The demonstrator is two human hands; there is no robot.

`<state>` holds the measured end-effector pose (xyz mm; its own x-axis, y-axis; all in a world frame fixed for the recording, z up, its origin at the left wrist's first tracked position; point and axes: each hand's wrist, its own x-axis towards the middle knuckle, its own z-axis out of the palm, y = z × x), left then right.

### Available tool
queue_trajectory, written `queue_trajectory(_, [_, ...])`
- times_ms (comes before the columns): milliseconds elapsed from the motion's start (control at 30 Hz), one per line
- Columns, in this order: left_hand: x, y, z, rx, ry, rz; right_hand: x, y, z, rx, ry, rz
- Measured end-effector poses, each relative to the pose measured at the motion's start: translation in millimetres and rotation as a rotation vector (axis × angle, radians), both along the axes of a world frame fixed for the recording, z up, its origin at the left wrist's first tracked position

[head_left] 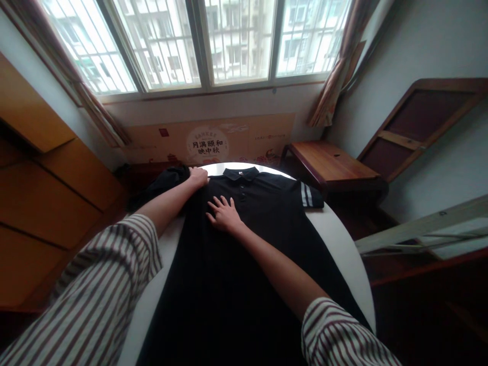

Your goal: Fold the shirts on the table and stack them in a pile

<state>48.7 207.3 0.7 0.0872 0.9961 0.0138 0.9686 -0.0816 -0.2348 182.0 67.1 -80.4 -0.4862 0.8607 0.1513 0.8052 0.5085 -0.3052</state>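
Striped sleeves (pixel 122 254) flank the shirt (pixel 247 269), spread front-up over the table (pixel 339 239), which likely keeps it flat. Right hand (pixel 224 214), fingers splayed, lies on its chest, apparently steadying it; left hand (pixel 199 177) curls at one shoulder, grip unclear.

Large “月满颐和 映中秋” on the tan panel (pixel 242 138)

Right fingers (pixel 224 204) splayed flat
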Motion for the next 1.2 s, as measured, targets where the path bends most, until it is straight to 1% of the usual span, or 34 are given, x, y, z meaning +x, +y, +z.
queue_trajectory(100, [1.1, -33.4, 7.7, 0.06, 0.032, -0.115, 0.3, 0.5, -0.3, -0.001, -0.001, 0.008])
queue_trajectory(200, [2.8, -79.9, 4.9, 0.11, -0.005, -0.299, -0.1, -0.4, 0.5, 0.004, -0.025, 0.009])
queue_trajectory(267, [1.2, -111.7, -3.9, 0.088, -0.06, -0.378, -0.7, -1.9, 2.4, 0.013, -0.044, 0.01])
queue_trajectory(333, [-3.0, -138.3, -16.4, 0.046, -0.116, -0.421, -0.1, -2.9, 5.8, 0.022, -0.056, 0.009])
queue_trajectory(400, [-7.7, -155.7, -28.9, 0.022, -0.2, -0.45, 4.2, -1.9, 11.0, 0.027, -0.06, -0.011])
queue_trajectory(467, [-8.6, -162.2, -38.2, 0.028, -0.311, -0.456, 15.2, 2.4, 17.8, 0.035, -0.059, -0.069])
queue_trajectory(533, [-2.4, -158.5, -43.3, 0.037, -0.418, -0.44, 34.0, 10.3, 25.3, 0.044, -0.056, -0.165])
queue_trajectory(633, [20.1, -139.2, -47.3, 0.019, -0.511, -0.409, 72.6, 27.0, 33.3, 0.05, -0.057, -0.325])
queue_trajectory(700, [38.2, -121.6, -51.8, 0.004, -0.523, -0.378, 98.8, 38.8, 34.0, 0.033, -0.067, -0.408])
queue_trajectory(800, [57.0, -92.8, -62.1, -0.019, -0.5, -0.284, 127.6, 55.3, 27.9, -0.043, -0.097, -0.479])
queue_trajectory(900, [58.8, -62.6, -71.0, -0.051, -0.478, -0.174, 139.6, 70.7, 18.7, -0.134, -0.138, -0.493])
queue_trajectory(1033, [48.2, -25.3, -76.6, -0.083, -0.447, -0.07, 142.1, 90.2, 11.1, -0.188, -0.172, -0.485])
queue_trajectory(1100, [44.9, -11.7, -78.4, -0.09, -0.428, -0.037, 143.6, 98.1, 9.8, -0.199, -0.178, -0.477])
queue_trajectory(1200, [44.4, -0.4, -80.4, -0.091, -0.401, -0.018, 147.0, 104.9, 10.4, -0.203, -0.18, -0.466])
